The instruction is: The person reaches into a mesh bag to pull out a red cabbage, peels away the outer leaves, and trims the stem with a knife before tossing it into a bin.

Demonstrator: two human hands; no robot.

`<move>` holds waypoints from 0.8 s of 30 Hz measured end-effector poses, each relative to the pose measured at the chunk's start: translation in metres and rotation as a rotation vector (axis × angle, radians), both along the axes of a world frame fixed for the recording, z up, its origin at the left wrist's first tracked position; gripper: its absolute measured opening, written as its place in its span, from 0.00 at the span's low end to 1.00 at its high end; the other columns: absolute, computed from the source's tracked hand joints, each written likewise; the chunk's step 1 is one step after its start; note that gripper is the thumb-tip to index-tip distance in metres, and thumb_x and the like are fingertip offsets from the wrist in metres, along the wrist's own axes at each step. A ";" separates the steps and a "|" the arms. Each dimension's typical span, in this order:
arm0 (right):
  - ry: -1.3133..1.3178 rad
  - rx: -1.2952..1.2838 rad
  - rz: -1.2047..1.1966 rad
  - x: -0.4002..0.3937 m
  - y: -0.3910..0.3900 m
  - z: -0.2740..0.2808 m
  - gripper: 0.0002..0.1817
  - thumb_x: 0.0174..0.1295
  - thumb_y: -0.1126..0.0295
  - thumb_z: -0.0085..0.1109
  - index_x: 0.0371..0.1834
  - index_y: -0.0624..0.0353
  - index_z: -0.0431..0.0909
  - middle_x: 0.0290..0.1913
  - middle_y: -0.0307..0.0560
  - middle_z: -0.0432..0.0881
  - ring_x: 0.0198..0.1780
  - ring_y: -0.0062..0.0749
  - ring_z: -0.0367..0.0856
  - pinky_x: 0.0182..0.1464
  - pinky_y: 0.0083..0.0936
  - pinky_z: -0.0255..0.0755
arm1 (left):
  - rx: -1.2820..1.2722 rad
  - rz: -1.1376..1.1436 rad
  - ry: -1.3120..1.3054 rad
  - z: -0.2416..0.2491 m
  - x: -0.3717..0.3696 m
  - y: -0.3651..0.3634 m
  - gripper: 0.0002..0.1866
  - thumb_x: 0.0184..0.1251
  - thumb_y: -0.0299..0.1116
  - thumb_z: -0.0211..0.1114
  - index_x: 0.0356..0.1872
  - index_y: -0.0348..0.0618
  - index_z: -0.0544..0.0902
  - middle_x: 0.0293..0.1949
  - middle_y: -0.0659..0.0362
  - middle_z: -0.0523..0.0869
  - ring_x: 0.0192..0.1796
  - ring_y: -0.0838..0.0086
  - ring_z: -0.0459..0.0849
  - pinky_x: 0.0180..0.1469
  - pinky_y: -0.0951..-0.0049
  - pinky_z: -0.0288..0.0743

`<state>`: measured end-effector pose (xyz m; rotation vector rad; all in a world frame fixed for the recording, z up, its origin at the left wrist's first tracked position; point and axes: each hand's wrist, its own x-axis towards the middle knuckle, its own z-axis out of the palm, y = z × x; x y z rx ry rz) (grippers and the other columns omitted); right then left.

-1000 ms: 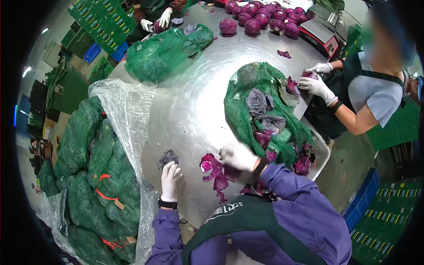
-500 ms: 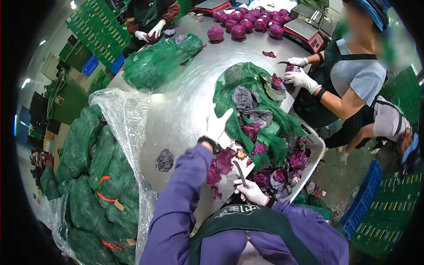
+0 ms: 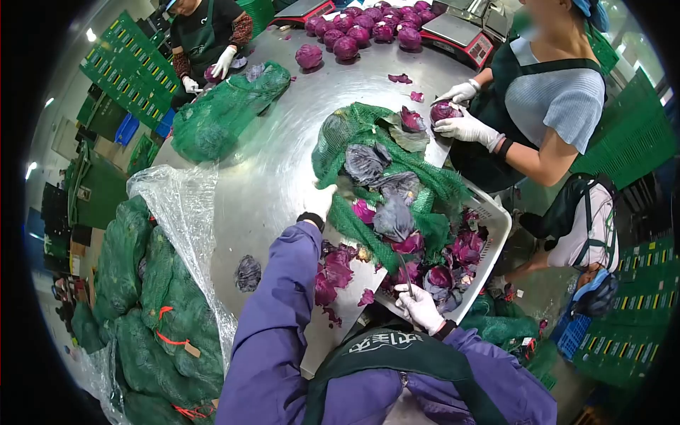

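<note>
My left hand (image 3: 319, 201), in a white glove, is at the left edge of a green mesh bag (image 3: 443, 180), its fingers appearing closed on the netting. The glove partly blends into the table's glare. Grey-purple outer leaves (image 3: 366, 163) and red cabbage pieces lie on and within the netting. My right hand (image 3: 421, 309), also gloved, grips a knife (image 3: 407, 273) with its blade pointing up, over the near edge of a white crate (image 3: 490, 263). Purple leaves and trimmings fill the crate, partly covered by the bag.
Loose red leaves (image 3: 337, 268) and a grey leaf (image 3: 248, 273) lie on the steel table (image 3: 262, 191). Full mesh bags (image 3: 177, 304) stand left. Whole red cabbages (image 3: 345, 48) and scales (image 3: 457, 39) are at the back. A co-worker's gloved hands (image 3: 467, 129) hold a cabbage on the right.
The view has shifted, moving the scene leftward. My left hand's spread fingers have drawn in at the netting. My right hand and knife have moved right, over the crate edge. Another grey leaf shows.
</note>
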<state>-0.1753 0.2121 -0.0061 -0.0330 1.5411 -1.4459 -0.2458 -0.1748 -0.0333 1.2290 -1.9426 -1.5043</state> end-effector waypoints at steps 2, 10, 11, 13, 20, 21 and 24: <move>-0.009 -0.018 -0.065 -0.005 0.001 0.000 0.14 0.72 0.69 0.54 0.59 0.58 0.75 0.30 0.36 0.81 0.21 0.13 0.72 0.22 0.13 0.67 | -0.837 0.089 -0.079 0.048 -0.004 0.017 0.27 0.53 0.36 0.71 0.56 0.41 0.79 0.52 0.51 0.84 0.55 0.58 0.80 0.61 0.61 0.72; 0.086 0.021 -0.040 0.002 0.005 -0.003 0.13 0.72 0.69 0.54 0.57 0.56 0.77 0.30 0.36 0.81 0.21 0.12 0.72 0.23 0.13 0.67 | -0.601 -0.147 -0.178 0.042 -0.063 0.032 0.22 0.59 0.34 0.66 0.57 0.42 0.80 0.47 0.48 0.85 0.54 0.56 0.82 0.58 0.59 0.75; 0.068 0.016 -0.039 0.003 0.006 -0.003 0.13 0.72 0.69 0.54 0.57 0.56 0.77 0.30 0.36 0.81 0.22 0.12 0.72 0.24 0.13 0.68 | -0.381 -0.310 0.056 0.043 -0.055 0.026 0.20 0.60 0.33 0.68 0.53 0.41 0.82 0.45 0.51 0.85 0.51 0.60 0.83 0.56 0.63 0.76; 0.029 0.017 -0.020 0.003 0.006 -0.004 0.14 0.72 0.69 0.55 0.57 0.56 0.77 0.31 0.36 0.82 0.23 0.12 0.72 0.25 0.14 0.69 | -0.099 -0.588 0.212 0.050 -0.040 0.014 0.10 0.61 0.33 0.71 0.41 0.41 0.87 0.40 0.58 0.86 0.43 0.71 0.84 0.50 0.72 0.76; 0.117 0.014 -0.058 -0.014 -0.009 0.007 0.15 0.72 0.69 0.54 0.58 0.59 0.76 0.31 0.36 0.81 0.22 0.12 0.71 0.25 0.14 0.67 | -0.945 -0.559 0.152 0.088 -0.053 0.074 0.24 0.46 0.37 0.76 0.49 0.47 0.83 0.50 0.55 0.81 0.55 0.57 0.77 0.61 0.59 0.72; 0.109 -0.008 -0.085 -0.017 -0.013 0.007 0.15 0.72 0.69 0.54 0.59 0.59 0.76 0.31 0.35 0.81 0.21 0.11 0.70 0.24 0.13 0.66 | -0.926 -0.519 0.103 0.080 -0.062 0.078 0.27 0.46 0.38 0.76 0.51 0.47 0.82 0.51 0.54 0.80 0.56 0.57 0.76 0.61 0.59 0.71; 0.103 -0.030 -0.114 -0.022 -0.019 0.014 0.15 0.72 0.69 0.54 0.60 0.60 0.75 0.31 0.34 0.80 0.21 0.11 0.69 0.23 0.12 0.65 | -0.804 -0.432 -0.151 0.080 -0.086 0.082 0.36 0.43 0.47 0.79 0.57 0.46 0.79 0.57 0.53 0.74 0.58 0.56 0.72 0.60 0.58 0.71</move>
